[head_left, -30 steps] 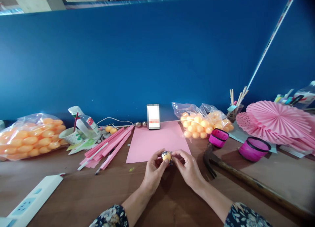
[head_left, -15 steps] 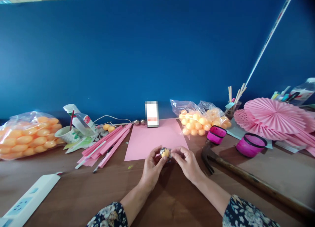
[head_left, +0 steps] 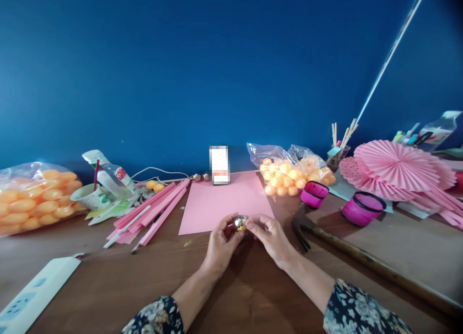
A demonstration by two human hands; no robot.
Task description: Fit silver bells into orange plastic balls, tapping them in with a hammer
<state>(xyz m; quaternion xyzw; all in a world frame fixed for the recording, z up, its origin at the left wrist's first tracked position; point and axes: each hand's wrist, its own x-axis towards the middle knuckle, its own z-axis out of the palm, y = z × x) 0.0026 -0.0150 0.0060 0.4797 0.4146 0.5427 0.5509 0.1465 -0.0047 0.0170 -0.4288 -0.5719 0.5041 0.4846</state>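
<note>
A small yellow ball partly covered with shiny silver pieces is between my hands, above the front edge of the pink sheet. My left hand grips it from the left, thumb in front and fingers behind. My right hand pinches at its right side, thumb and forefinger close together against it. Whether a loose piece is between those fingertips is too small to see. Two silver balls lie behind the sheet, beside an upright device with a blurred screen.
Left are a bag of orange balls, a bottle, a paper cup, pink strips and a power strip. Right are bagged balls, magenta containers, a hammer and pink paper fans.
The ball has turned in my fingers: more silver now faces me and less yellow shows. Both hands keep their hold. The whole view has shifted slightly.
</note>
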